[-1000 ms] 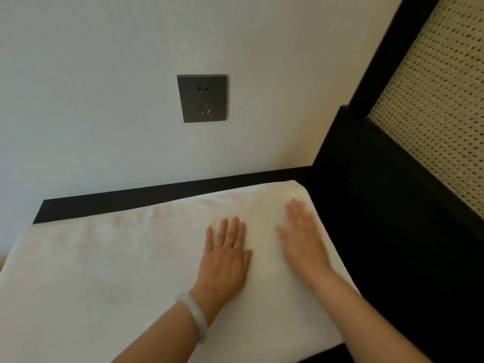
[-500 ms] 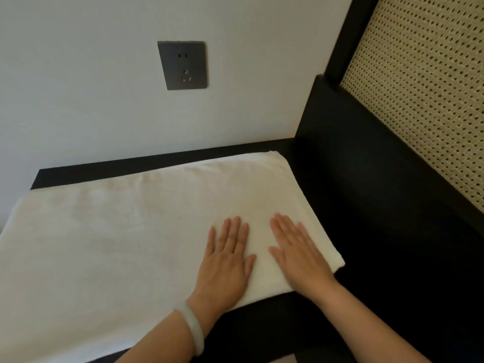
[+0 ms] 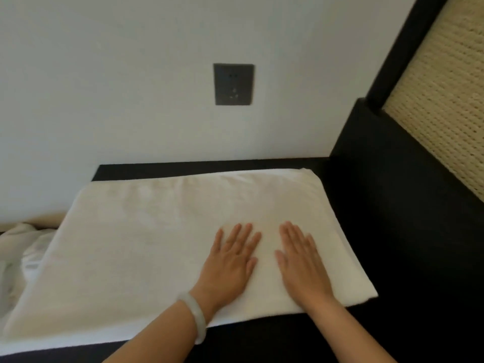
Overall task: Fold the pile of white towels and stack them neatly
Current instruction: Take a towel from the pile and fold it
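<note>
white wall (image 3: 104,74) behind, dark socket plate (image 3: 233,84) on it, woven rattan panel (image 3: 445,100) at right. black table (image 3: 392,258) carries a folded white towel (image 3: 144,244), spread flat. left hand (image 3: 230,265) and right hand (image 3: 301,265) lie palms down side by side on its right part, fingers straight, gripping nothing. pale bangle (image 3: 195,319) on left wrist. crumpled white towels (image 3: 23,252) at far left, beside the table.

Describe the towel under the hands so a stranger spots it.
Start at the black surface under the white wall. A white towel lies across it, left hand and right hand flat on its right end. Unlike the crumpled cloth at far left, it is smooth and rectangular.
</note>
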